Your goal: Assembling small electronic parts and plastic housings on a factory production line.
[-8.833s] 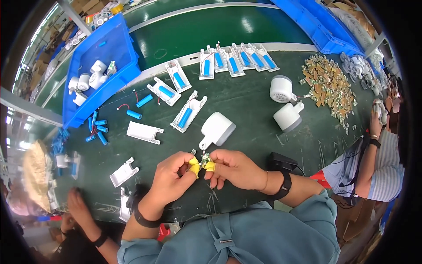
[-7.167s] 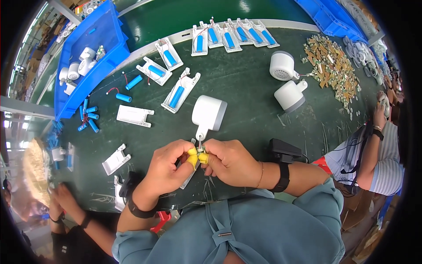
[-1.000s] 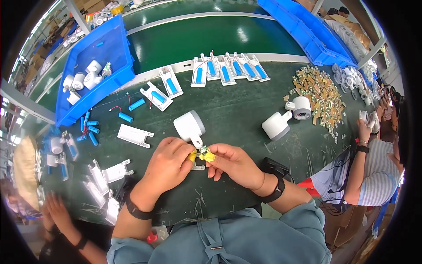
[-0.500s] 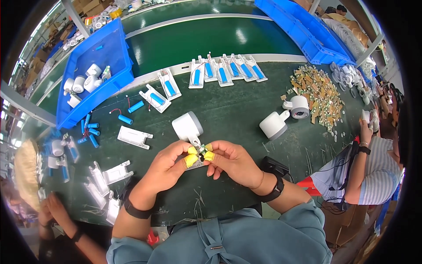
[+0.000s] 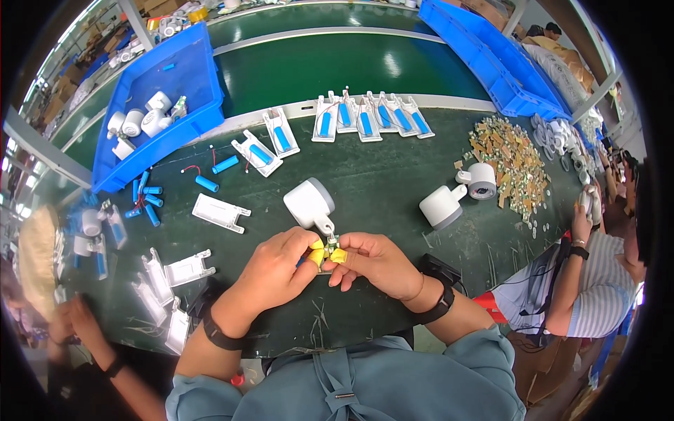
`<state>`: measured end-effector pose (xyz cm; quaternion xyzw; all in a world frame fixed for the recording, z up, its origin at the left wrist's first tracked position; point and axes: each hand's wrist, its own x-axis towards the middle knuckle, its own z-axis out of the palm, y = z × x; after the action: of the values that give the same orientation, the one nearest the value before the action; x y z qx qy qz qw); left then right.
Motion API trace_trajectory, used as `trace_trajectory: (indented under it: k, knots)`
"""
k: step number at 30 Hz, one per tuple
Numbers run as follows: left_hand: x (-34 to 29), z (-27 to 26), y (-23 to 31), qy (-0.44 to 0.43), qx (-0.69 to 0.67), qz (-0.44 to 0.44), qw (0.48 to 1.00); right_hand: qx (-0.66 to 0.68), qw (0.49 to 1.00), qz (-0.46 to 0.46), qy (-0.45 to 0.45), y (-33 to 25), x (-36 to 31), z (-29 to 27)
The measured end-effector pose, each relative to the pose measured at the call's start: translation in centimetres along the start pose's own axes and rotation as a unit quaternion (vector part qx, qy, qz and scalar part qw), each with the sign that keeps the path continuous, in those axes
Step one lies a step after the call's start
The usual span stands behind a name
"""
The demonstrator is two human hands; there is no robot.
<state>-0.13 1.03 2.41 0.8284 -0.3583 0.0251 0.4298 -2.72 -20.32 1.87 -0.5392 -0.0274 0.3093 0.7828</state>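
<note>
Hands, left hand [image 5: 275, 265] and right hand [image 5: 375, 259], pinch closed together on a small part [image 5: 328, 247] below the white housing [image 5: 309, 203].

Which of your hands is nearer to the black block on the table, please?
Right. The right hand is just left of the black block, wrist beside it; the left hand lies farther left.

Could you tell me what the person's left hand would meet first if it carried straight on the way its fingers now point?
Probably the right hand: the left hand points right, its yellow-capped fingertips already meeting it over the small part.
</note>
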Motion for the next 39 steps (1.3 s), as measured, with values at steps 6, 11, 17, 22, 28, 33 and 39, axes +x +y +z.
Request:
trace_trajectory:
  k: [6, 11, 17, 22, 28, 33, 39]
  knots:
    - [-0.3, 0.3, -0.9, 0.019, -0.077, -0.016, 0.997, -0.039, 0.999, -0.015, 0.022, 0.4, 0.0, 0.2]
    - [-0.3, 0.3, -0.9, 0.006, -0.075, -0.022, 0.997, -0.06, 0.997, -0.035, 0.04, 0.6, -0.1, 0.3]
    - [-0.4, 0.4, -0.9, 0.002, -0.084, -0.026, 0.996, -0.081, 0.995, -0.041, 0.039, 0.7, -0.2, 0.3]
    - [-0.3, 0.4, -0.6, 0.0, -0.081, -0.033, 0.996, -0.142, 0.986, -0.059, 0.063, 0.9, -0.3, 0.5]
    - [-0.4, 0.4, -0.8, -0.014, -0.085, -0.054, 0.995, -0.225, 0.967, -0.085, 0.079, 1.1, -0.1, 0.8]
    - [-0.2, -0.1, -0.7, -0.068, -0.102, -0.075, 0.99, -0.281, 0.952, -0.091, 0.08, 1.6, -0.3, 1.0]
    - [0.1, 0.4, -0.5, -0.001, -0.145, -0.107, 0.984, -0.309, 0.935, -0.13, 0.118, 1.6, -0.1, 1.3]
